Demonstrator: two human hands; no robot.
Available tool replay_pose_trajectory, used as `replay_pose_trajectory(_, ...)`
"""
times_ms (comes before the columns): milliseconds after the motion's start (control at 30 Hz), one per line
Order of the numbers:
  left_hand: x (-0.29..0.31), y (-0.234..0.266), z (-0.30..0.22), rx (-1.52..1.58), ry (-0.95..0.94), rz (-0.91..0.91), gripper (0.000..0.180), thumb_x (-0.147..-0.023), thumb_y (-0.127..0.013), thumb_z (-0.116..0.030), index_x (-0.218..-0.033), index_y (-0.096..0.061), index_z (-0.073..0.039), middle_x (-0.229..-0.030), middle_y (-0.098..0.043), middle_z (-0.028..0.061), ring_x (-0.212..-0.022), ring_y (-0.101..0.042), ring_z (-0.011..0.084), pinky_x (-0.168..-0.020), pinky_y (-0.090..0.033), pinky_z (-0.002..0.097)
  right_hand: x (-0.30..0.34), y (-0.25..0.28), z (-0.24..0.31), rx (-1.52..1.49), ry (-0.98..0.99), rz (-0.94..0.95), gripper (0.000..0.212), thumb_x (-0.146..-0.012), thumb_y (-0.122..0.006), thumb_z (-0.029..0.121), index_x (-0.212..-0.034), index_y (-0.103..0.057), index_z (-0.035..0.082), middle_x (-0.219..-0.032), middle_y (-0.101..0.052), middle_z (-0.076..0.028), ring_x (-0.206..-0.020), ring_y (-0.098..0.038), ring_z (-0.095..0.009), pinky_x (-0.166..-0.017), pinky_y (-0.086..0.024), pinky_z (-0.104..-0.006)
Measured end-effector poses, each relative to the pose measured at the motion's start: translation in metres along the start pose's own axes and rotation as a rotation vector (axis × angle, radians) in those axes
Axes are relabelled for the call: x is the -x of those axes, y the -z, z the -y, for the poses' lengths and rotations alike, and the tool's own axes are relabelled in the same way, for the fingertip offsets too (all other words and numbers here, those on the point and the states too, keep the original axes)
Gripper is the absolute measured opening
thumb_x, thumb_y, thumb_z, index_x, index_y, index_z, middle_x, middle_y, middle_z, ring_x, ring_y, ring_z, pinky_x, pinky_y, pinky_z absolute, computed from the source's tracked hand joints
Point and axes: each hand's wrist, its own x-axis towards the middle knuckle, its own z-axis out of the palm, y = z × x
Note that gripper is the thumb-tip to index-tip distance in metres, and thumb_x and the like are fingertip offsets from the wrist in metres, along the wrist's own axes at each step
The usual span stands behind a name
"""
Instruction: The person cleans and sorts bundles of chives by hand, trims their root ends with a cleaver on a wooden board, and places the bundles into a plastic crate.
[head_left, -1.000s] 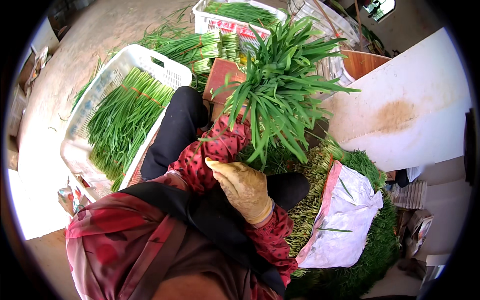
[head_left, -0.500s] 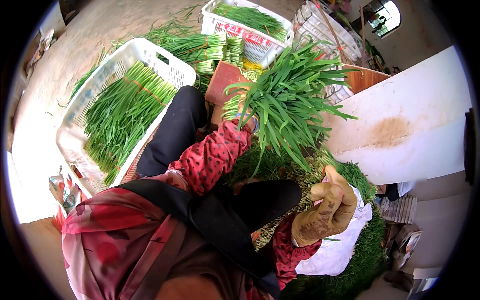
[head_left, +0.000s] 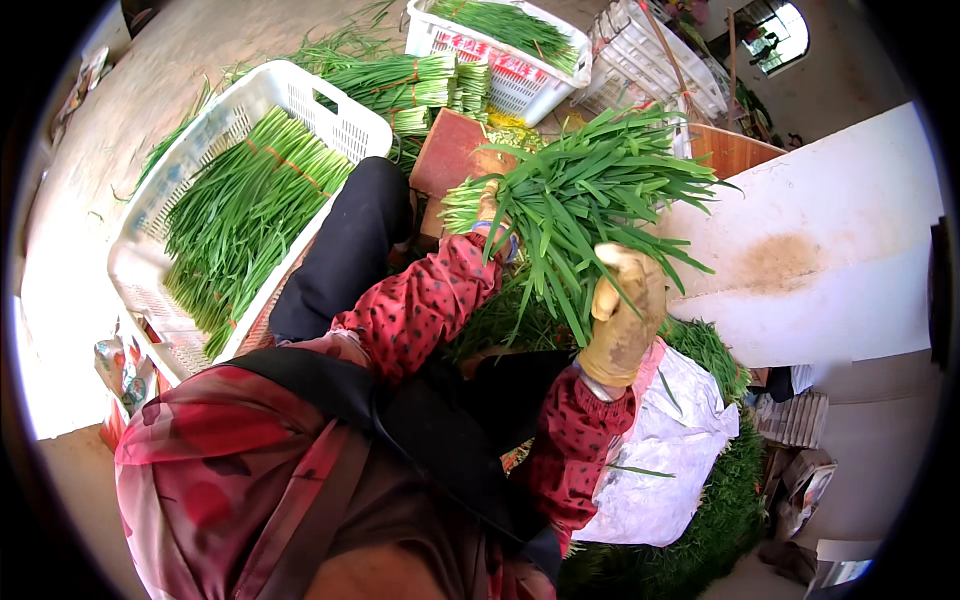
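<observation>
My left hand (head_left: 488,207), gloved in tan, is closed round the pale stem ends of a bunch of garlic chives (head_left: 585,190). The long green leaves fan out to the right of it. My right hand (head_left: 628,310), in a stained tan glove, is at the lower right edge of these leaves. Its fingers are curled, and a leaf crosses in front of them. Whether they grip any leaf is hidden. Below that hand lies a white sheet (head_left: 665,470) with a few loose green blades on it.
A white plastic crate (head_left: 350,122) with tied chives (head_left: 250,210) stands on my left, another crate (head_left: 500,70) at the back. Tied bundles (head_left: 410,85) lie between them, near a reddish block (head_left: 450,150). A white board (head_left: 800,230) slants at the right, above a green heap (head_left: 740,500).
My right hand has moved up and left, from above the white sheet to the leaves of the bunch. The bunch is tilted more level, still held in my left hand.
</observation>
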Motion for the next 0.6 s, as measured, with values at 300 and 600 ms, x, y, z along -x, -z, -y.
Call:
replay_pose_trajectory(300,0.004,-0.021,-0.008,0.06,-0.139,-0.058,0.039,-0.085,-0.067,-0.04,-0.11,-0.061,-0.011,-0.098,-0.065,0.0091,-0.082,-0.064,0.0272,-0.074,-0.056,0.0436,0.064,0.019,0.039,0.047,0.001,-0.141,0.029,-0.098,-0.056,0.022,-0.08,-0.063,0.001,-0.064,-0.063,-0.007,-0.044,-0.043,-0.008,-0.047,-0.033,-0.0217)
replay_pose_trajectory(600,0.018,-0.059,-0.025,-0.072,-0.43,-0.237,0.047,-0.082,-0.073,-0.033,-0.111,-0.063,0.002,-0.097,-0.067,0.0101,-0.078,-0.064,0.0235,-0.073,-0.053,0.037,0.027,0.0,-0.047,0.864,0.132,0.104,0.019,-0.091,-0.067,0.024,-0.084,-0.066,0.006,-0.062,-0.062,-0.005,-0.049,-0.058,-0.017,-0.049,-0.045,-0.031)
